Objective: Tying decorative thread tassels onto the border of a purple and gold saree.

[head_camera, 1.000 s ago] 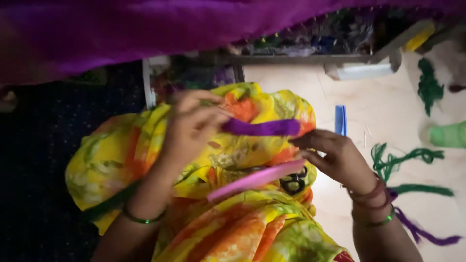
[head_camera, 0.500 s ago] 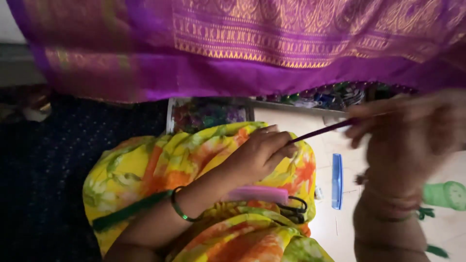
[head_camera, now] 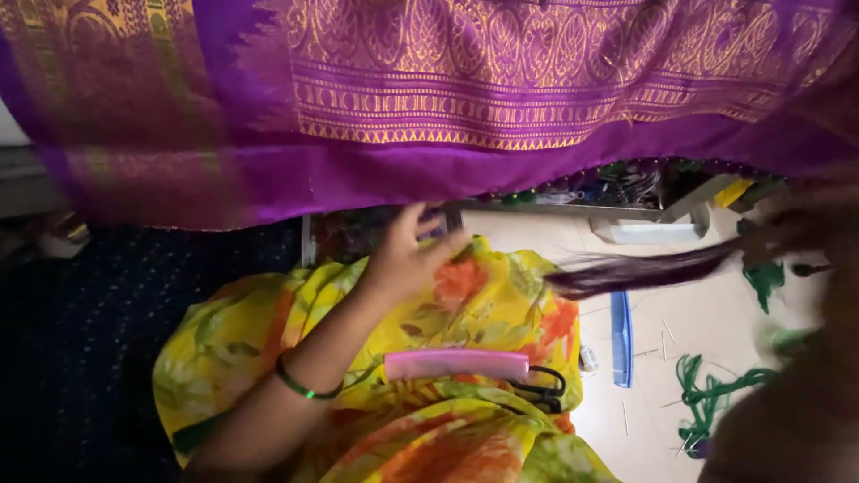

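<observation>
1. Left hand (head_camera: 407, 255) is up over the yellow floral cloth (head_camera: 483, 313), fingers spread loosely, nothing in them, fingertips close under the hanging purple sari's (head_camera: 501, 98) lower edge.
2. Right hand (head_camera: 792, 237) is a blur at the far right edge; it seems pinched on the end of the purple thread bundle (head_camera: 644, 268), though how tightly I cannot tell.
3. That bundle runs from the right hand towards the left hand, its frayed tip short of the left fingers, free in the air.
4. Below the left hand, a pink comb (head_camera: 456, 365) lies across the lap, black scissors (head_camera: 541, 392) touching its right end.
5. Under the bundle: bare floor, blue comb (head_camera: 620, 340), green threads (head_camera: 716, 394) beyond.
</observation>
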